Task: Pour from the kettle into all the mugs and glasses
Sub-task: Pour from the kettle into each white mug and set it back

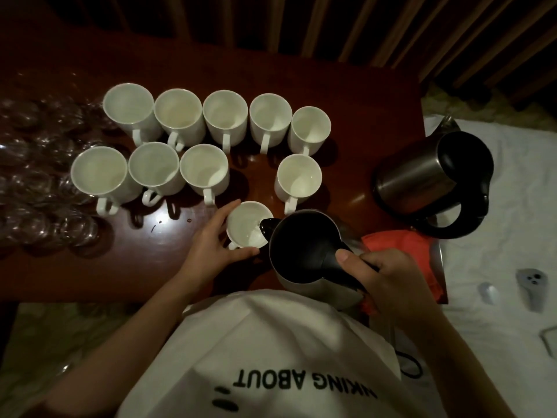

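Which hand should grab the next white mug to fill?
Probably the left hand: it only steadies the near white ceramic mug, close to the other mugs. The right hand is busy gripping the steel kettle with black handle.

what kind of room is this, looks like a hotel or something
Probably a hotel room or bedroom, not a kitchen: a dark wooden table beside white bed linen, a second electric kettle there, and matching plain white mugs with glasses.

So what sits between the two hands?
In the head view, a white mug being filled and the kettle, between left hand and right hand.
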The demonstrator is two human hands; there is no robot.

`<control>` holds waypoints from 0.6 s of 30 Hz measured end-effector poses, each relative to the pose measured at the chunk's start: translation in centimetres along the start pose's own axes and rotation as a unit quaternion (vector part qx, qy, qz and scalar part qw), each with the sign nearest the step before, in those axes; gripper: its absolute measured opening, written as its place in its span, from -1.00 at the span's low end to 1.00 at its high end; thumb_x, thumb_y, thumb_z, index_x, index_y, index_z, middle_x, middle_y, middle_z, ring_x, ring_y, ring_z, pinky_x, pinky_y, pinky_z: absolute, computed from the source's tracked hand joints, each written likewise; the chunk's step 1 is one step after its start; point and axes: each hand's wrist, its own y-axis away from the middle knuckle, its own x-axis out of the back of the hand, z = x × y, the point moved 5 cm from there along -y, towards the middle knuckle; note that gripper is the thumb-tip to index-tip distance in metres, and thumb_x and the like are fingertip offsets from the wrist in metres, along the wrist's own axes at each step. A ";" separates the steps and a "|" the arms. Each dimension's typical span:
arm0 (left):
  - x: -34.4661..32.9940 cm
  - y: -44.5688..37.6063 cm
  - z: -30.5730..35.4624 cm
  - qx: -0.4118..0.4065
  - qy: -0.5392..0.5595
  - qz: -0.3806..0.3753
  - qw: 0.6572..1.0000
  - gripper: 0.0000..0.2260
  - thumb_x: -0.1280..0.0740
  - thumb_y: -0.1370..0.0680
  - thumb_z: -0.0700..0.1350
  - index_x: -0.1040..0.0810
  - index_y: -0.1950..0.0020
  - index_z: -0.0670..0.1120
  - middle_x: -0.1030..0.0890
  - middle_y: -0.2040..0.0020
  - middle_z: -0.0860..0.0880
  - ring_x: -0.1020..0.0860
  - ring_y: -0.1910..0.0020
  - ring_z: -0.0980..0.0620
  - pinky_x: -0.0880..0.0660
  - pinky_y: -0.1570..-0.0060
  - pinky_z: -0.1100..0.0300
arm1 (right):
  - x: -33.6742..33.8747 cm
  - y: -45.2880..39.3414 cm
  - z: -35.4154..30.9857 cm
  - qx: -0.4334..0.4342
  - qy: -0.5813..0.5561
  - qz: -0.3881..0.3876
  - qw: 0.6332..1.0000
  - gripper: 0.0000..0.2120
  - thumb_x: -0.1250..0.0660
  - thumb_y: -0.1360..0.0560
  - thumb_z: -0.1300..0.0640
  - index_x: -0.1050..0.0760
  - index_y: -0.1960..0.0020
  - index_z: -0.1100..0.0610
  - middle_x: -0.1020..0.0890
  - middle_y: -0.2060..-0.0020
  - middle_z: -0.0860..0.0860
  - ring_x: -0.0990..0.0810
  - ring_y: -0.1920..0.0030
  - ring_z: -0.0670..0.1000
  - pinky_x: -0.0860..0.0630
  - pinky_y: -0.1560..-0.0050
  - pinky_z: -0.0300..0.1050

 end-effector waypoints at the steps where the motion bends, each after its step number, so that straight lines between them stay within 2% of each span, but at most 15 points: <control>1: 0.0 0.0 0.0 0.000 -0.002 0.001 1.000 -0.20 -0.63 -0.27 -0.17 -0.37 -0.39 0.22 -0.47 -0.35 0.15 -0.42 -0.36 0.14 -0.47 -0.29 -0.08 | 0.0 0.0 -0.1 0.002 0.000 -0.001 1.000 -0.42 -0.34 -0.46 -0.10 -0.29 0.50 0.30 -0.27 0.62 0.03 -0.24 0.58 -0.07 -0.21 0.44 -0.06; 5: -0.1 0.1 0.1 -0.001 -0.003 0.005 1.000 -0.20 -0.63 -0.27 -0.19 -0.37 -0.39 0.21 -0.48 -0.34 0.15 -0.43 -0.34 0.17 -0.47 -0.29 -0.05 | 0.0 -0.1 -0.4 0.004 0.002 -0.004 1.000 -0.40 -0.28 -0.36 -0.22 -0.30 0.48 0.31 -0.28 0.63 0.04 -0.25 0.58 -0.05 -0.22 0.45 -0.01; 7: -0.1 0.1 0.1 0.000 -0.005 0.006 1.000 -0.20 -0.63 -0.27 -0.19 -0.37 -0.40 0.20 -0.48 -0.34 0.15 -0.43 -0.34 0.17 -0.47 -0.29 -0.05 | 0.0 0.0 -0.4 0.004 0.003 -0.002 1.000 -0.40 -0.31 -0.39 -0.20 -0.31 0.49 0.31 -0.28 0.64 0.03 -0.26 0.58 -0.05 -0.25 0.44 0.03; 10: -0.1 0.1 0.0 0.002 -0.002 0.008 1.000 -0.20 -0.63 -0.26 -0.19 -0.38 -0.40 0.19 -0.49 -0.33 0.15 -0.44 -0.33 0.18 -0.47 -0.29 -0.05 | 0.0 -0.1 -0.4 0.008 0.005 0.003 1.000 -0.43 -0.34 -0.44 -0.10 -0.30 0.50 0.30 -0.27 0.64 0.02 -0.24 0.59 -0.08 -0.23 0.44 -0.02; 18: -0.1 0.1 0.1 0.001 -0.001 0.003 1.000 -0.21 -0.63 -0.27 -0.18 -0.38 -0.39 0.22 -0.48 -0.33 0.18 -0.43 -0.33 0.16 -0.48 -0.28 -0.06 | -0.1 -0.2 -0.3 0.007 0.014 0.002 1.000 -0.39 -0.29 -0.39 -0.24 -0.31 0.48 0.30 -0.27 0.64 0.02 -0.25 0.60 -0.08 -0.25 0.44 -0.03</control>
